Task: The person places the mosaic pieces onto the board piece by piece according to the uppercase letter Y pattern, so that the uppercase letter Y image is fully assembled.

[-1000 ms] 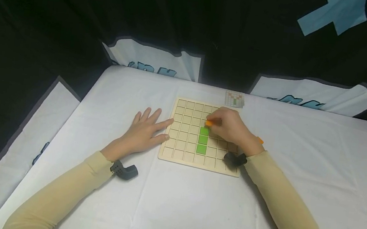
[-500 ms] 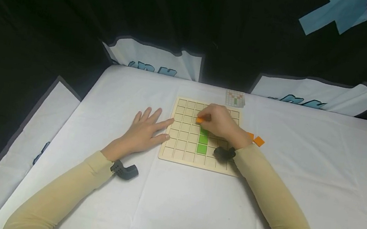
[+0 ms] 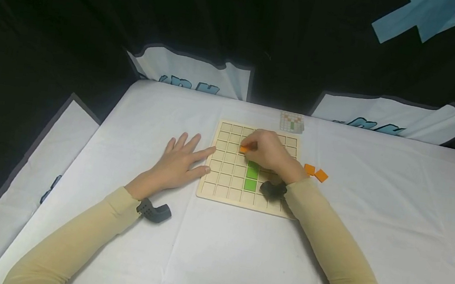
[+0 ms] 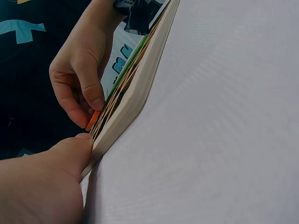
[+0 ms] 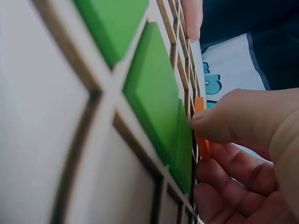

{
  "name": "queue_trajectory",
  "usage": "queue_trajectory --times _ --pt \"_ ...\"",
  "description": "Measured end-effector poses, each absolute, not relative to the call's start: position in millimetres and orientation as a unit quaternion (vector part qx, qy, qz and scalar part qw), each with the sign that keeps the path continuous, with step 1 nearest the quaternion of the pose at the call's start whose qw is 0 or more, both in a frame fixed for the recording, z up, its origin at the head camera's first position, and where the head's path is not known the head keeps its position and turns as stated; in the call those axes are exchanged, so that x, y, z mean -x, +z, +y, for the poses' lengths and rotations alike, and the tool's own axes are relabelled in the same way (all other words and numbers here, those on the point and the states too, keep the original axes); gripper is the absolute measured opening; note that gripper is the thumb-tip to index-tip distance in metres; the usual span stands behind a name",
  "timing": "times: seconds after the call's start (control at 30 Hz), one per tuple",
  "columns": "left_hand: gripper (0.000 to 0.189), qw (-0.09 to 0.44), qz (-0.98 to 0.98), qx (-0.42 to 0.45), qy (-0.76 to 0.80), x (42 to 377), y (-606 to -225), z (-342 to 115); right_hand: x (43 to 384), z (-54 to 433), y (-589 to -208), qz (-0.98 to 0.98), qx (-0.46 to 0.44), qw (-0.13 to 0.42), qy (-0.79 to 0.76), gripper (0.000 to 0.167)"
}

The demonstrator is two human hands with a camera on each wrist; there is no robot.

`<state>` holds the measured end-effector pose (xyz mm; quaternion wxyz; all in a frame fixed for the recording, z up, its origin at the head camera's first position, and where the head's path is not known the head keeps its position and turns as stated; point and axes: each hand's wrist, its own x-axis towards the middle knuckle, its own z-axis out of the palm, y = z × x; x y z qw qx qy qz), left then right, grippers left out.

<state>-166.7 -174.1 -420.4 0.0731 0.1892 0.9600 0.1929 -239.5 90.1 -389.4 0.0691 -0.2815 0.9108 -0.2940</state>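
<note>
A wooden grid board [image 3: 221, 191] lies on the white table, with green square tiles [image 3: 250, 185] set in a column of its cells. My right hand [image 3: 268, 151] is over the board's upper middle and pinches an orange square tile [image 5: 202, 135] between thumb and fingers. In the right wrist view that tile stands tilted on edge close to the grid, just past the green tiles. My left hand [image 3: 177, 166] rests flat with fingers spread on the table, its thumb and forefinger touching the board's left edge. The right hand hides several cells.
Two loose orange tiles, one nearer tile [image 3: 309, 169] and one farther tile [image 3: 321, 175], lie right of the board. A small printed pattern card [image 3: 292, 122] lies behind it. Dark curtains [image 3: 243, 19] hang beyond the table's far edge.
My right hand has moved left across the board with the orange tile, uncovering the loose orange tiles on the right. The left hand has stayed in place.
</note>
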Motion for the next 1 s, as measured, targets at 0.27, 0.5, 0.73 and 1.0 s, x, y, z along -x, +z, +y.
queue_trajectory --times 0.27,0.5,0.73,1.0 --pt "0.061 0.075 0.960 -0.190 0.190 167.2 -421.4 -173.8 239.4 88.8 -390.3 0.914 0.266 0.081 -0.295 0.033" --pt "0.061 0.076 0.962 -0.185 0.188 167.8 -420.8 -173.1 240.1 88.9 -392.0 0.912 0.256 0.086 -0.308 0.034" --pt "0.061 0.077 0.962 -0.185 0.187 167.7 -419.9 -172.7 240.8 89.6 -393.6 0.911 0.248 0.091 -0.316 0.033" --pt "0.061 0.075 0.961 -0.187 0.189 167.1 -419.2 -173.0 239.2 89.7 -392.7 0.910 0.243 0.098 -0.322 0.034"
